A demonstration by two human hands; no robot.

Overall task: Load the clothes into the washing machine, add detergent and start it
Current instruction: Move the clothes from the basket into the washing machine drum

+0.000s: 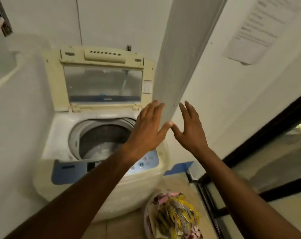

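Both hands spread wide, empty, raised. Clothes (174,216) heaped on the floor at 6 o'clock from right hand (189,130), nearer it than left hand (148,130). Washing machine (101,140) lid up, drum empty, at 9 o'clock.

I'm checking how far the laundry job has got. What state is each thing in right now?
Washing machine lid: open, standing upright.
Drum: no clothes visible inside.
Pile of clothes: on the floor beside the machine, not yet loaded.
Control panel: blurred, cannot tell whether it is on.
Left hand: open, fingers spread, holding nothing.
Right hand: open, fingers spread, holding nothing.
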